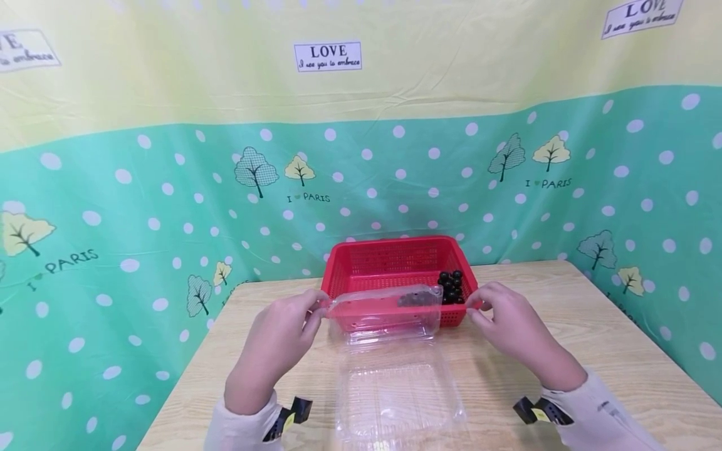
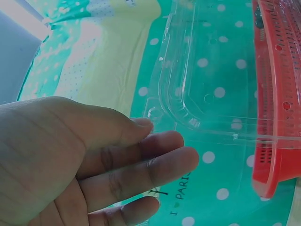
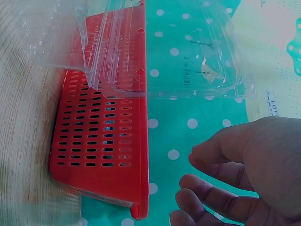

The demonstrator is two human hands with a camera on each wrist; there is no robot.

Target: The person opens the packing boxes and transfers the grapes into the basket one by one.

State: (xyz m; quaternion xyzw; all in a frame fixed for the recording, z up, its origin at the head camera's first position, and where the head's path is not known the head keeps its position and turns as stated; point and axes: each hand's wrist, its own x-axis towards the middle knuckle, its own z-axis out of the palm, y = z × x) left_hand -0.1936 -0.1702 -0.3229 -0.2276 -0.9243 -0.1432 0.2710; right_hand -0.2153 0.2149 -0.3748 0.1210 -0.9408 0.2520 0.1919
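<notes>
A clear plastic clamshell container (image 1: 400,401) lies opened out on the table, one half flat toward me. Its other half (image 1: 389,313) is raised in front of the red basket (image 1: 352,257). My left hand (image 1: 287,329) pinches the corner tab of that raised half between thumb and index finger, the other fingers spread in the left wrist view. Off the raised half's right end is my right hand (image 1: 507,319), beside the basket's front right corner. Its fingers are loosely curled with nothing between them in the right wrist view.
Dark round fruits like black grapes (image 1: 451,288) sit in the basket's right end, partly seen through the plastic. The wooden table (image 1: 541,294) reaches back to a green and yellow patterned curtain (image 1: 383,163) that surrounds it on three sides.
</notes>
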